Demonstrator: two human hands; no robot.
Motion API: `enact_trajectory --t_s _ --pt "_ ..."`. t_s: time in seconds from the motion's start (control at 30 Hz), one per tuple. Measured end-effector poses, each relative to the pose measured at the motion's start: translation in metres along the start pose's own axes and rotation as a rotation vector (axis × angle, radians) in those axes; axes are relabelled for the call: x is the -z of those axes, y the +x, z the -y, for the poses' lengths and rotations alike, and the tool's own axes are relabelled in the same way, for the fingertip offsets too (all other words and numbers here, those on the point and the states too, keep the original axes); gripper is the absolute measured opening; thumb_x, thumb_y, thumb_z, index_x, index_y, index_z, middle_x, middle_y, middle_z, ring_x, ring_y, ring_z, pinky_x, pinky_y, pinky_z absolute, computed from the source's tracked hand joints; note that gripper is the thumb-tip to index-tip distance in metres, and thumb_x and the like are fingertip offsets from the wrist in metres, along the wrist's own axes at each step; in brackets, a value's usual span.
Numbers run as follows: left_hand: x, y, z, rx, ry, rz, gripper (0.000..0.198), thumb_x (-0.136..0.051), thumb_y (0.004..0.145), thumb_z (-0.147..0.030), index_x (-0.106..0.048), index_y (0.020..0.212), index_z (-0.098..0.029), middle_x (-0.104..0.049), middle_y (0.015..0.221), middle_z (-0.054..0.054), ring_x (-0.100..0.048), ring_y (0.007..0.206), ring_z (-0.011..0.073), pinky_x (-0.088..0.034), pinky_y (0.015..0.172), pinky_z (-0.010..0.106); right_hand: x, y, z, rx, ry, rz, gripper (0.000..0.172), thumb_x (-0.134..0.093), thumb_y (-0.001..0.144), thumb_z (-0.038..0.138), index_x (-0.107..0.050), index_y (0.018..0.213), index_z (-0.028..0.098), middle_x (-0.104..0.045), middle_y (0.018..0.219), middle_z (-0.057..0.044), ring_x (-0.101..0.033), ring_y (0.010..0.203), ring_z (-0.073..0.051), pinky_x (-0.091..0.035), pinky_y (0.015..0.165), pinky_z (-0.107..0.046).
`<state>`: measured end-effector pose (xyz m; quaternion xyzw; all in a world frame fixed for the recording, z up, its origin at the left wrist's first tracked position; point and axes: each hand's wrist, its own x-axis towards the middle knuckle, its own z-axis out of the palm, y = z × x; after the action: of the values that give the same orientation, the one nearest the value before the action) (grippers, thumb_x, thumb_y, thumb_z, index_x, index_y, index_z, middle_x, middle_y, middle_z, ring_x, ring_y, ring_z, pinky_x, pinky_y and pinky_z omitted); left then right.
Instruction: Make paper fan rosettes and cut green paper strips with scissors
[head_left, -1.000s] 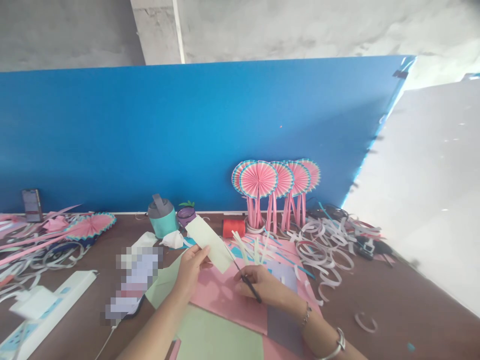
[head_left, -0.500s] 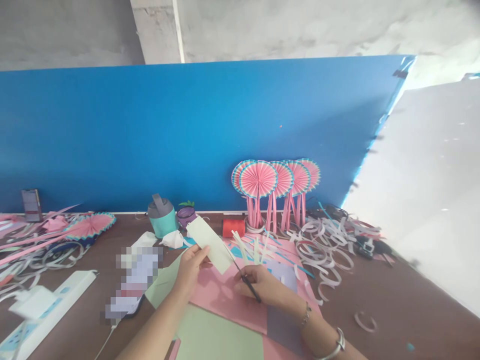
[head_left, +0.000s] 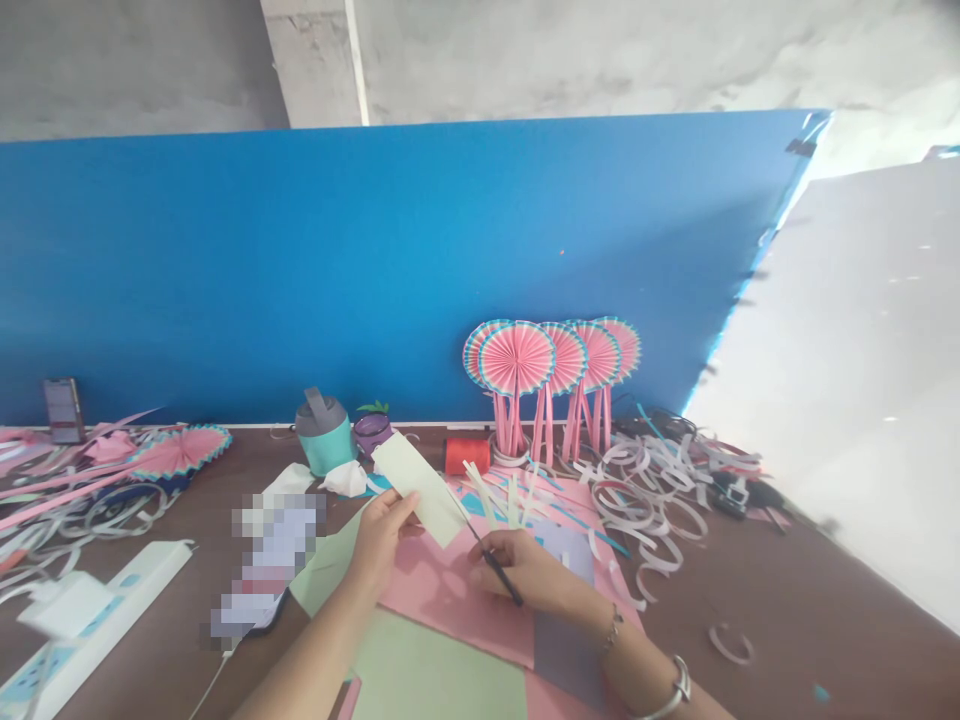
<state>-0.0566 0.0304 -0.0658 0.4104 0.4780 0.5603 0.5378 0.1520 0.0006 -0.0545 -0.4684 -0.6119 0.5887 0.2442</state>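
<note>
Between the thumb and fingers of my left hand (head_left: pixel 384 535) is a pale green paper piece (head_left: pixel 421 490), tilted above the work surface. My right hand (head_left: pixel 517 572) is closed around dark-handled scissors (head_left: pixel 498 572), whose blades lie along the right edge of that paper. Beneath both hands lie stacked pink paper (head_left: pixel 457 620), a light green sheet (head_left: pixel 442 675) and purple paper (head_left: pixel 570 650). Just past the scissors, thin pale paper strips (head_left: pixel 487 495) and blue strips are scattered on the sheets.
Pink pleated paper fans (head_left: pixel 517 358) stand at the blue partition (head_left: pixel 300 250). Curled paper strips (head_left: pixel 637 480) pile up at right. A red thread spool (head_left: pixel 466 456), a teal cup (head_left: pixel 325 440), a blurred-out phone (head_left: pixel 270 570) and a white power strip (head_left: pixel 135 600) are on the brown table (head_left: pixel 825 620).
</note>
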Motion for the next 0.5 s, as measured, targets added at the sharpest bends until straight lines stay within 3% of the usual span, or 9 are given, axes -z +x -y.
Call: enact_trajectory --t_s 0.5 --pt "0.0016 0.001 0.0027 -0.009 -0.005 0.009 0.037 -0.07 0.066 -0.044 -0.067 0.086 -0.014 -0.071 0.075 0.006 -0.063 0.062 0.0159 -0.046 0.057 0.024 0.0006 0.0017 -0.0018 -0.024 -0.023 -0.026 0.03 -0.071 0.062 0.03 -0.066 0.086 0.012 -0.05 0.053 0.005 -0.037 0.045 -0.006 -0.028 0.042 -0.018"
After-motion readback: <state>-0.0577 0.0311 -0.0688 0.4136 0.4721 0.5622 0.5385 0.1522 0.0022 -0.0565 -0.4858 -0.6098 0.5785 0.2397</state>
